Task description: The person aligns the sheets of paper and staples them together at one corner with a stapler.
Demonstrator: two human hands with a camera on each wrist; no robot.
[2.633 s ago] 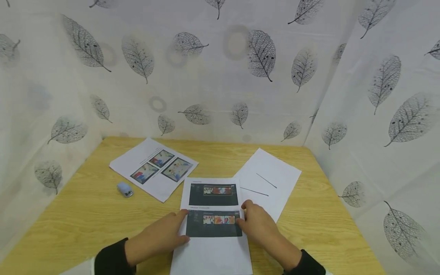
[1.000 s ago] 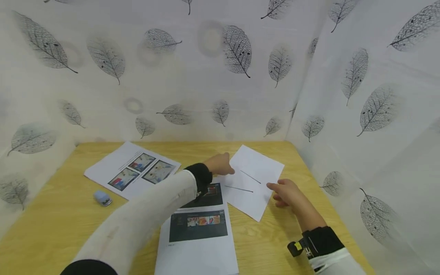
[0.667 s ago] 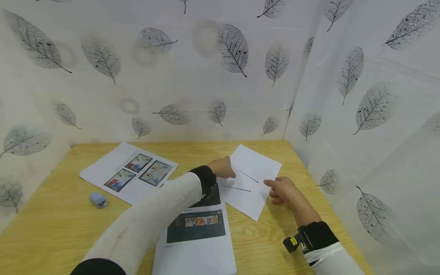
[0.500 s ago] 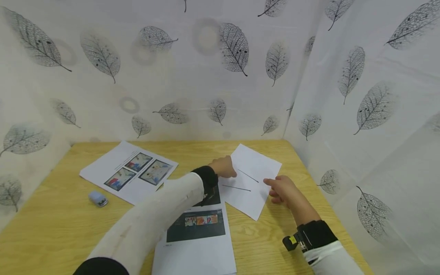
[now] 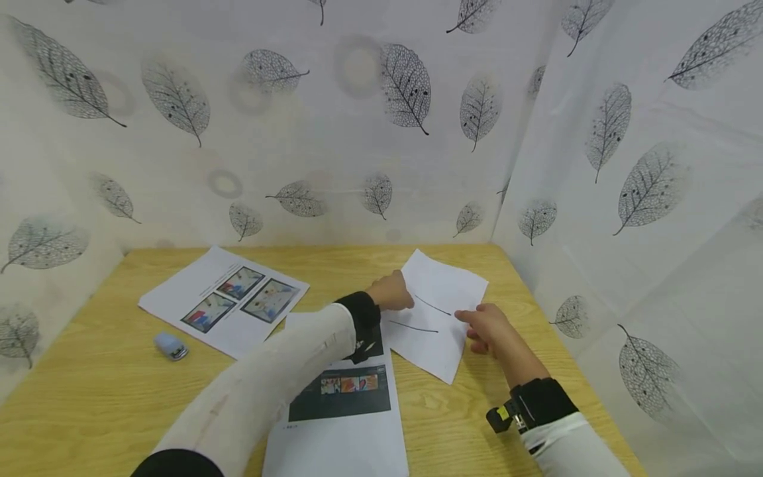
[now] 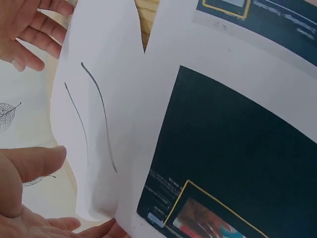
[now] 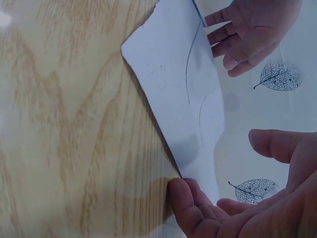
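In the head view a white paper sheet [image 5: 429, 338] with two drawn lines lies at the right, bowed between my hands. My left hand [image 5: 390, 291] is at its left edge, and my right hand [image 5: 489, 328] touches the right edge. The left wrist view shows the thumb of my left hand [image 6: 25, 178] held away from its fingers, which reach the sheet [image 6: 99, 99] at its lower edge. Fingertips of my right hand [image 7: 247, 208] meet the sheet [image 7: 178, 89] in the right wrist view, the thumb standing apart.
Below my left arm lies a stack of printed pages [image 5: 340, 444], partly covered by the sleeve. Further left are another printed sheet with photos [image 5: 179, 285] and a small blue stapler-like object [image 5: 170, 346]. A leaf-patterned curtain [image 5: 334, 152] surrounds the wooden table [image 5: 107, 397].
Both hands have left the printed stack and reached the lined sheet. In the last half second the sheet has begun to bow, its lines curving, while the hands have shifted slightly closer together.
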